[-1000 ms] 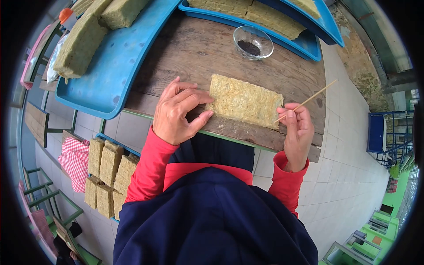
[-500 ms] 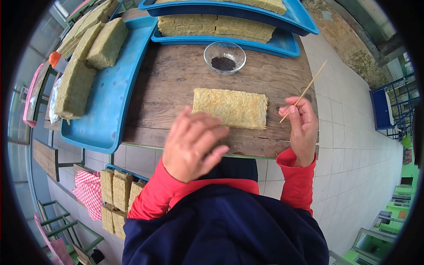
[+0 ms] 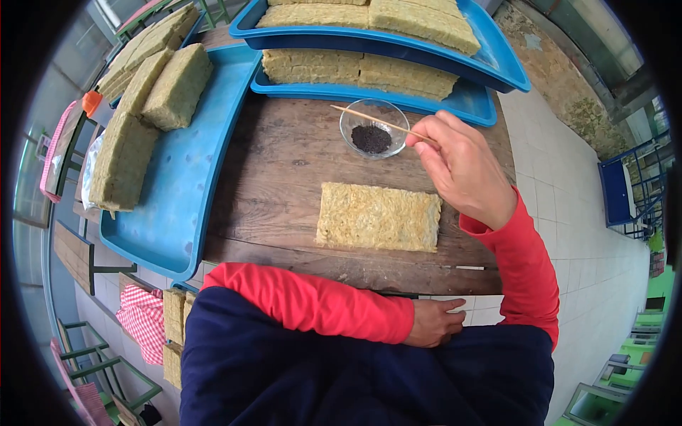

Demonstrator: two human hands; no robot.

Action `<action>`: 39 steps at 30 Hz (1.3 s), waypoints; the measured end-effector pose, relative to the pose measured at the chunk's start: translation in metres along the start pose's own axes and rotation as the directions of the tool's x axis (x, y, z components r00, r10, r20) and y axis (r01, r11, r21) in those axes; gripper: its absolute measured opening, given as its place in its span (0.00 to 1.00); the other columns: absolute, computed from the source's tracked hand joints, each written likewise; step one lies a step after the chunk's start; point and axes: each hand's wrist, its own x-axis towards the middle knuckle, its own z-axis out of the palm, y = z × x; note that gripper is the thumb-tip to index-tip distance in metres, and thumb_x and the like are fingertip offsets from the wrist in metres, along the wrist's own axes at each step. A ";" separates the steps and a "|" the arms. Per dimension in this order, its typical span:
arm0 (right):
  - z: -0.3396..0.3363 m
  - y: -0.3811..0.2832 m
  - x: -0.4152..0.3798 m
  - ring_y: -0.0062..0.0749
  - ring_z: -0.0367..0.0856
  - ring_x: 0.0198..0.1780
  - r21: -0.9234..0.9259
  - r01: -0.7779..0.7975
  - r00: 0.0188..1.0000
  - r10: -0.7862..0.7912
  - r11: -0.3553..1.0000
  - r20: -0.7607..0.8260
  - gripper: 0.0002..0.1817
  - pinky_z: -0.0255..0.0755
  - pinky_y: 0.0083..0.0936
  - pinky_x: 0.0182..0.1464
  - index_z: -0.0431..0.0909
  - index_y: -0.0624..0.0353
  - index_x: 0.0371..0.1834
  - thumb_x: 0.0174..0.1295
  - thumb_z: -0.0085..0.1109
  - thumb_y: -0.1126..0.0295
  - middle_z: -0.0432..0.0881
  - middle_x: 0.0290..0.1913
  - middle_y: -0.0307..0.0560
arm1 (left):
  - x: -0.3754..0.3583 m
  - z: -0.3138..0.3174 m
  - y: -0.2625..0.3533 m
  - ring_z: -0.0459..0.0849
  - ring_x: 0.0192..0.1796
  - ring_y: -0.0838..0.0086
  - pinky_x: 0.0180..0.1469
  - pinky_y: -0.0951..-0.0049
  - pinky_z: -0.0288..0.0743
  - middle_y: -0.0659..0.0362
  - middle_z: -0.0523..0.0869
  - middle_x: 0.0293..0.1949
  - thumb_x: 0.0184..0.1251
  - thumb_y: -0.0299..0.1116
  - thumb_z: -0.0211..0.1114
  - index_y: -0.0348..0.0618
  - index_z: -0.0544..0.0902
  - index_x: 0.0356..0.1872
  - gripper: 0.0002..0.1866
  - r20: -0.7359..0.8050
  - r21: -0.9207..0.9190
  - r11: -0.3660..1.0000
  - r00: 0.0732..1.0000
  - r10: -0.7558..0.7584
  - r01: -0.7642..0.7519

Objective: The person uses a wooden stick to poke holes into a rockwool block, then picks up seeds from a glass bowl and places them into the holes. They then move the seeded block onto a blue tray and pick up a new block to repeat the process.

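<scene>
Fingers point(image 3: 426, 138) of the right hand point(image 3: 465, 170) pinch a thin stick point(image 3: 373, 122) over the seed bowl point(image 3: 374, 128) near the desk's point(image 3: 284, 177) far edge; left hand point(image 3: 437, 323) curls loosely at its near edge

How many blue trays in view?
3. Left tray holding loose blocks; two stacked at the table's far edge, top tray over lower tray. More may lie outside the frame.

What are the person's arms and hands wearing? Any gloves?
No gloves. Both hands are bare: the left hand and the right hand. Both arms wear long, bright red sleeves that fit snugly and end at the wrists. No rings, watch or markings show on the fingers.
</scene>
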 end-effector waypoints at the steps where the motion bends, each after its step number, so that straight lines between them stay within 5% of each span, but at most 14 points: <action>1: 0.005 0.002 0.009 0.37 0.75 0.30 0.001 0.006 1.000 -0.006 1.000 0.007 0.04 0.68 0.30 0.33 0.77 0.64 0.38 0.64 0.54 0.77 0.75 0.32 0.49 | -0.001 0.006 -0.001 0.73 0.61 0.60 0.72 0.48 0.58 0.58 0.80 0.46 0.59 0.41 0.55 0.48 0.85 0.37 0.13 -0.021 -0.038 0.998 0.999 0.049 -0.049; 6: 0.023 0.018 0.040 0.54 0.80 0.34 -0.185 -0.022 0.995 0.039 0.982 0.086 0.05 0.73 0.42 0.35 0.78 0.64 0.37 0.64 0.55 0.73 0.79 0.31 0.54 | -0.013 0.017 0.008 0.77 0.53 0.60 0.63 0.52 0.67 0.60 0.80 0.41 0.57 0.42 0.58 0.48 0.83 0.34 0.12 0.034 -0.129 0.988 0.996 -0.084 0.088; 11: 0.007 0.009 0.017 0.52 0.76 0.34 -0.113 -0.114 0.992 0.107 0.987 -0.068 0.05 0.69 0.39 0.37 0.78 0.63 0.39 0.66 0.52 0.77 0.72 0.32 0.55 | -0.015 0.011 0.021 0.78 0.51 0.64 0.56 0.56 0.73 0.60 0.84 0.43 0.62 0.40 0.56 0.46 0.87 0.39 0.15 0.201 -0.153 0.948 0.948 -0.247 0.280; 13: -0.004 0.005 -0.005 0.51 0.76 0.34 -0.176 -0.195 0.981 0.187 0.965 -0.058 0.06 0.69 0.38 0.38 0.78 0.62 0.41 0.65 0.52 0.78 0.72 0.32 0.54 | -0.015 0.020 0.028 0.79 0.47 0.62 0.49 0.56 0.77 0.58 0.81 0.37 0.55 0.43 0.60 0.43 0.83 0.38 0.16 0.277 -0.219 0.895 0.904 -0.326 0.389; 19: -0.009 0.000 -0.071 0.47 0.75 0.32 -0.327 -0.409 0.902 0.431 0.852 -0.005 0.13 0.70 0.37 0.36 0.79 0.59 0.47 0.59 0.56 0.80 0.74 0.29 0.51 | -0.016 0.012 0.021 0.80 0.46 0.62 0.52 0.57 0.76 0.56 0.83 0.40 0.58 0.38 0.58 0.42 0.85 0.36 0.13 0.308 -0.261 0.937 0.940 -0.148 0.233; 25: 0.000 -0.003 -0.085 0.42 0.76 0.30 -0.384 -0.479 0.836 0.544 0.789 0.076 0.17 0.69 0.37 0.33 0.79 0.55 0.50 0.56 0.62 0.77 0.75 0.27 0.48 | -0.019 0.013 0.027 0.80 0.46 0.63 0.53 0.59 0.76 0.58 0.84 0.41 0.56 0.36 0.58 0.43 0.85 0.32 0.11 0.209 -0.206 0.932 0.944 -0.257 0.299; 27: -0.007 -0.005 -0.077 0.41 0.76 0.29 -0.401 -0.375 0.867 0.469 0.836 0.167 0.18 0.69 0.36 0.31 0.79 0.53 0.50 0.55 0.66 0.73 0.75 0.24 0.45 | -0.017 0.012 0.025 0.80 0.46 0.63 0.53 0.58 0.75 0.58 0.84 0.41 0.57 0.36 0.58 0.43 0.85 0.32 0.11 0.253 -0.219 0.932 0.940 -0.230 0.288; 34: -0.016 -0.014 0.008 0.43 0.77 0.27 -0.456 -0.149 0.968 0.225 0.877 0.116 0.12 0.70 0.36 0.30 0.79 0.55 0.43 0.56 0.66 0.69 0.77 0.22 0.46 | -0.013 0.014 0.028 0.80 0.45 0.65 0.54 0.54 0.73 0.61 0.84 0.40 0.59 0.40 0.58 0.48 0.86 0.32 0.11 0.315 -0.235 0.905 0.908 -0.276 0.356; 36: -0.002 -0.005 0.031 0.46 0.80 0.27 -0.401 0.062 0.986 0.005 0.914 0.164 0.03 0.70 0.39 0.30 0.79 0.58 0.31 0.55 0.63 0.73 0.79 0.22 0.51 | -0.010 0.028 0.037 0.79 0.45 0.65 0.53 0.54 0.73 0.61 0.84 0.40 0.59 0.40 0.58 0.49 0.86 0.32 0.11 0.293 -0.264 0.877 0.900 -0.323 0.401; 39: 0.022 0.005 0.059 0.49 0.82 0.27 -0.496 0.190 0.960 -0.055 0.847 0.275 0.03 0.73 0.41 0.29 0.79 0.62 0.22 0.51 0.59 0.78 0.79 0.22 0.56 | -0.009 0.041 0.046 0.80 0.44 0.65 0.51 0.55 0.73 0.61 0.83 0.39 0.59 0.40 0.58 0.49 0.86 0.32 0.11 0.255 -0.279 0.840 0.879 -0.402 0.466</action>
